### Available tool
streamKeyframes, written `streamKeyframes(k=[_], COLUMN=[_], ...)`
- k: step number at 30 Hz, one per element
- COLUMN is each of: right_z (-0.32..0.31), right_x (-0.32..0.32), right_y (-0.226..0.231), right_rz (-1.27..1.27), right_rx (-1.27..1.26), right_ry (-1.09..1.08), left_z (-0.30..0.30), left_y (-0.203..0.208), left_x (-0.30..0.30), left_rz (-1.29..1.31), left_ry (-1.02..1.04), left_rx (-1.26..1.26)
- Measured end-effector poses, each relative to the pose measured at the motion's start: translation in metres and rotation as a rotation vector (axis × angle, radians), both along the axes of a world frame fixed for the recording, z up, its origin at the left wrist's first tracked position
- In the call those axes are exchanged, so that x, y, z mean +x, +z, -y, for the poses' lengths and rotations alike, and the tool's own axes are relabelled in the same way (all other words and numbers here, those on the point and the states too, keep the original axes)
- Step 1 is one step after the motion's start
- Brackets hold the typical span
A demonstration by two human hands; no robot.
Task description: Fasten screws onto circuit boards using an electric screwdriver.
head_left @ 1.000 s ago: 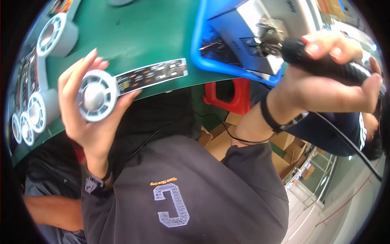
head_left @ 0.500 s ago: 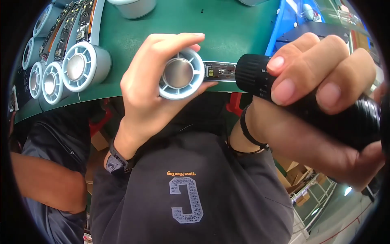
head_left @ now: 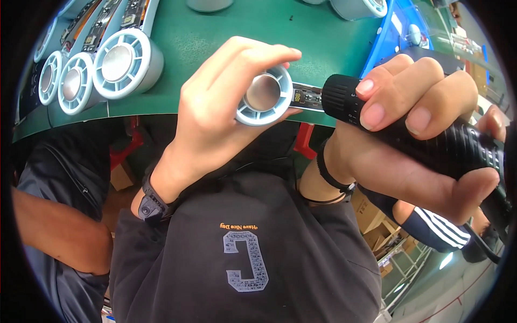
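Note:
My left hand (head_left: 207, 102) is wrapped round the head of a light-blue housing (head_left: 287, 102), with a spoked ring and a silver disc facing me. From the head, a narrow handle part with a circuit board (head_left: 308, 98) runs to the right. My right hand (head_left: 414, 107) grips a black electric screwdriver (head_left: 344, 101) with a ribbed collar and a cable at its rear. The collar end overlaps the board's right end; its tip is hidden, so contact cannot be told.
Similar light-blue housings (head_left: 153, 62) with exposed boards line the green table (head_left: 215, 32) at left; more stand at the far edge. A blue bin (head_left: 390, 40) is at the right. Another person's arm (head_left: 59, 229) is at lower left, a striped sleeve (head_left: 439, 229) at lower right.
The view has shifted. The held housing and my left hand sit farther right in it, and the row at left appears higher. A striped sleeve has come into view. Both grips persist.

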State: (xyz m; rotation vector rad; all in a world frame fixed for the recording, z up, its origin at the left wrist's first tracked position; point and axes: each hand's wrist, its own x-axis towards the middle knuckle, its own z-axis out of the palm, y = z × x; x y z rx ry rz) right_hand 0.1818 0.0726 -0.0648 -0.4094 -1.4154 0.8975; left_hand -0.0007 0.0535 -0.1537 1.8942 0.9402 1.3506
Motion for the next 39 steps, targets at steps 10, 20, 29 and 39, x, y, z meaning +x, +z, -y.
streamKeyframes(k=[10, 20, 29, 39], right_z=[-0.008, 0.017, 0.03, 0.009], right_x=[0.006, 0.057, 0.179, 0.194], right_y=[-0.008, 0.005, 0.049, 0.049], right_rz=[0.095, -0.077, -0.204, 0.246], right_rx=[0.07, 0.038, 0.268, -0.053], right_ry=[0.19, -0.246, -1.09, -0.729], left_z=[-0.001, -0.006, -0.009, -0.004], left_y=[-0.004, 0.015, 0.008, 0.008], left_x=[-0.007, 0.025, 0.065, 0.064], left_rz=[0.021, 0.028, -0.117, -0.169], left_ry=[-0.019, -0.012, 0.061, 0.069], left_rx=[0.028, -0.024, 0.007, 0.009])
